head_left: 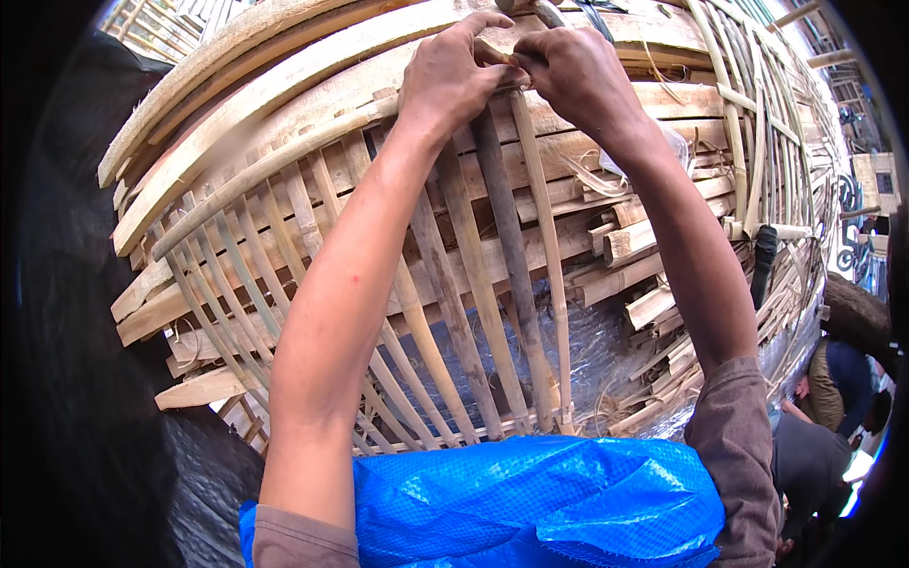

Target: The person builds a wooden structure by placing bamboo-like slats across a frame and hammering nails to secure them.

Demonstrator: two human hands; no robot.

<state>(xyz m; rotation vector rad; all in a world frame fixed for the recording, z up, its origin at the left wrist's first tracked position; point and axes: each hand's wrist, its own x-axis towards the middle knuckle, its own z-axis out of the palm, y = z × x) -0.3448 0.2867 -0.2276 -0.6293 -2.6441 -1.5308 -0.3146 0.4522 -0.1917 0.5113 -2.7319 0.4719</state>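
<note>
A panel of bamboo slats (458, 270) hangs from a round bamboo rail (275, 175) and slopes down toward me. My left hand (453, 74) is closed at the rail's right end, its thumb and fingers pinched together. Close beside it, my right hand (578, 80) is closed too, its fingertips almost meeting the left ones above the top of the last slat (538, 189). A small pale piece shows between the fingertips, too small to name. Just beyond the hands lies a rounded grey object (538, 9), partly cut off by the upper edge.
Stacked wooden planks (237, 90) lie behind the panel. Split bamboo pieces (653, 246) are piled at the right, near another bamboo lattice (757, 123). A blue plastic sheet (530, 502) covers my lap. Black sheeting (85, 284) hangs at the left; people (814, 445) crouch at the far right.
</note>
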